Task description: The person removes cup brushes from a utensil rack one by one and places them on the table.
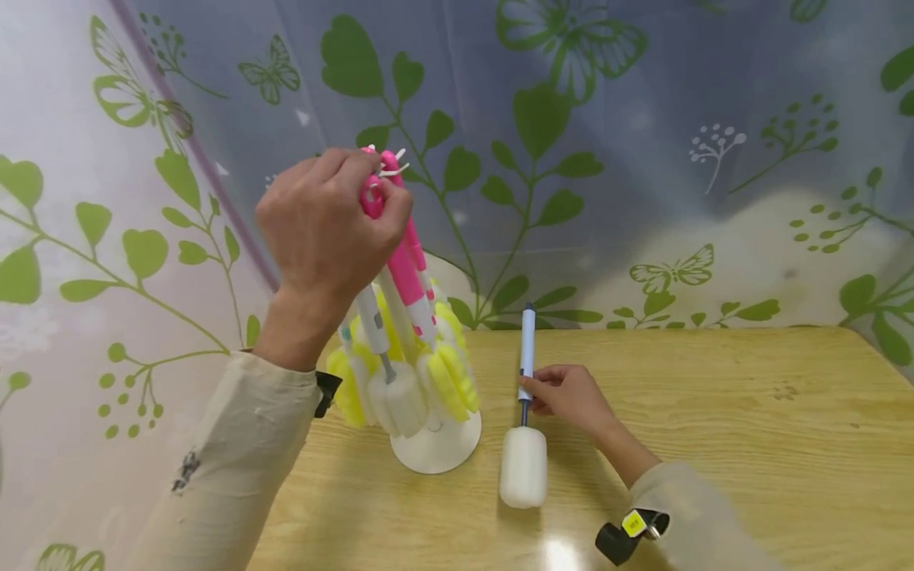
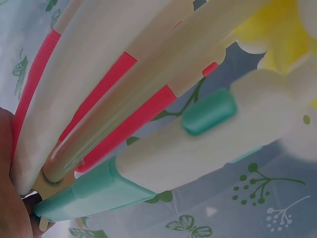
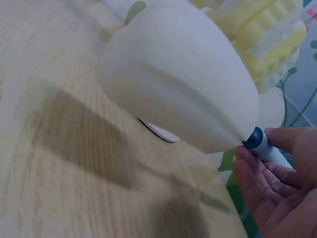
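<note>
Nearest: left hand [image 1: 332, 222] up high, fingers curled round the top of the white stand [image 1: 437, 452], among pink handles [image 1: 405, 274]; likely steadying it, exact contact hidden. Brushes hang there, yellow and white sponge heads [image 1: 451, 381] down, apparently because the handle ends catch on the white hooks [image 1: 393, 171]. Lower, right of the stand: right hand [image 1: 567, 394] pinches the blue-handled brush [image 1: 524, 464] low on its handle, sponge toward the person, off the worktop [image 1: 678, 396], probably keeping the head clear. Far: leaf-print curtain [image 1: 457, 95].
</note>
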The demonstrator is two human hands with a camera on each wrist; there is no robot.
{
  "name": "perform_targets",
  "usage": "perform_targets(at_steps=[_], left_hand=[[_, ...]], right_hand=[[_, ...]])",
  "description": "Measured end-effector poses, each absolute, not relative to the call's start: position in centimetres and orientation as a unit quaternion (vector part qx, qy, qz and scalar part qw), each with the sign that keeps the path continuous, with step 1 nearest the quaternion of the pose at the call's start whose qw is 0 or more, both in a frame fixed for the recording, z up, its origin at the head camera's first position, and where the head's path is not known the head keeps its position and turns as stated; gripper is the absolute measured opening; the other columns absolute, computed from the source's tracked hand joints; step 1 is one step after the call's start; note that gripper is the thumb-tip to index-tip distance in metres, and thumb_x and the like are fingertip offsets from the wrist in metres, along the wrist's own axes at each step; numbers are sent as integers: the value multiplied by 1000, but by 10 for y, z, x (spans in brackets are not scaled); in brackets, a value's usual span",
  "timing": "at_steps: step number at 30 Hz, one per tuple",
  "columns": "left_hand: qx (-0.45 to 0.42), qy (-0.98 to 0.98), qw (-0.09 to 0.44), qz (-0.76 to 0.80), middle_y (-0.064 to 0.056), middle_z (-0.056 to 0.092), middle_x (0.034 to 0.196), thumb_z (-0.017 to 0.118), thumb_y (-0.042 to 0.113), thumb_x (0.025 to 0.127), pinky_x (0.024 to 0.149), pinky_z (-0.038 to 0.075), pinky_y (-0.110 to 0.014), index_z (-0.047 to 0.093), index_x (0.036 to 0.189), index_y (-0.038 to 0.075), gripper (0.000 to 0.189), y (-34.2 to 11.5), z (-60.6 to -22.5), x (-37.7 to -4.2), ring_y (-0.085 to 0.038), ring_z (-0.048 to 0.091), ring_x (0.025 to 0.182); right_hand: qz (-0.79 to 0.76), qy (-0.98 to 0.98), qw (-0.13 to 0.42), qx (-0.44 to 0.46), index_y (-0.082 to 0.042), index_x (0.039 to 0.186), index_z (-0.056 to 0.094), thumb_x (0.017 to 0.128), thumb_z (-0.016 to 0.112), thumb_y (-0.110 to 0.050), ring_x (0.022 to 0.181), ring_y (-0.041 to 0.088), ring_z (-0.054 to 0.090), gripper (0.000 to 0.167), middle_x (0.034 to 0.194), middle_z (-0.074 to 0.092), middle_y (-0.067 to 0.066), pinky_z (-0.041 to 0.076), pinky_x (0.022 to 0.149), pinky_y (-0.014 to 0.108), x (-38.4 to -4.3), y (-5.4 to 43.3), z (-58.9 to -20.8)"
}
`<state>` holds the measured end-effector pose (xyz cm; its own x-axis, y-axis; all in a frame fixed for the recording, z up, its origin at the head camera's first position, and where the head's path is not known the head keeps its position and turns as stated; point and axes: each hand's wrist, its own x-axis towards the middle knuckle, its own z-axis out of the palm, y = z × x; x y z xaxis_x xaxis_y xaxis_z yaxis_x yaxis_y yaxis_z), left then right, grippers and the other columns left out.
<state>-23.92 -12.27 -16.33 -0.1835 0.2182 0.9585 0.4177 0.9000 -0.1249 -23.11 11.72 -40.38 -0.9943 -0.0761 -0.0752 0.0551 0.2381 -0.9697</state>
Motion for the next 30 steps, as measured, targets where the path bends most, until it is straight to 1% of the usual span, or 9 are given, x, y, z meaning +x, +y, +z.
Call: perform_targets(at_steps=[2, 5, 12, 16, 22, 27, 30], left_hand=[[-209, -765, 604, -82, -6, 72, 85, 48, 19, 79, 48, 42, -34, 75, 85, 4, 31, -122, -163, -239, -27, 62, 62], [-208, -763, 606, -83, -7, 72, 85, 49, 18, 79, 48, 42, -34, 75, 84, 4, 30, -123, -163, -240, -26, 61, 60], [-205, -769, 599, -89, -6, 72, 86, 49, 20, 80, 49, 42, -34, 75, 85, 4, 31, -121, -164, -240, -26, 62, 62], [-208, -769, 598, -88, -6, 72, 86, 49, 20, 80, 49, 41, -33, 75, 85, 4, 31, -121, -164, -240, -26, 61, 61], [-213, -764, 603, -83, -7, 72, 85, 49, 19, 80, 48, 41, -33, 75, 85, 4, 30, -122, -163, -240, -26, 59, 59], [-213, -766, 601, -81, -7, 72, 86, 49, 20, 81, 49, 42, -34, 75, 85, 4, 31, -123, -163, -240, -26, 61, 61], [-211, -767, 600, -81, -7, 72, 86, 49, 19, 81, 49, 42, -34, 74, 85, 3, 31, -124, -164, -240, -27, 61, 60]], right_hand=[[-614, 787, 60, -1, 8, 102, 66, 90, 66, -19, 72, 23, 68, 29, 81, 70, 11, 56, 71, 39, -230, 115, -409], [-610, 789, 69, -2, 8, 98, 67, 89, 66, -17, 69, 21, 67, 27, 80, 70, 11, 56, 68, 38, -228, 112, -416], [-592, 801, 87, 11, 5, 91, 69, 87, 69, -19, 67, 20, 68, 25, 77, 69, 8, 56, 65, 35, -230, 108, -428], [-578, 810, 96, 15, 5, 88, 68, 87, 68, -19, 65, 21, 68, 23, 73, 68, 7, 56, 62, 33, -230, 108, -433], [-540, 836, 93, 11, 3, 86, 70, 88, 68, -20, 60, 18, 67, 23, 67, 67, 6, 55, 58, 31, -231, 107, -436], [-509, 856, 92, 10, 1, 84, 70, 87, 68, -22, 58, 18, 66, 23, 65, 67, 5, 54, 56, 31, -229, 106, -435], [-490, 867, 92, 2, -1, 82, 70, 87, 69, -23, 56, 16, 64, 23, 64, 67, 4, 52, 55, 30, -229, 106, -436]])
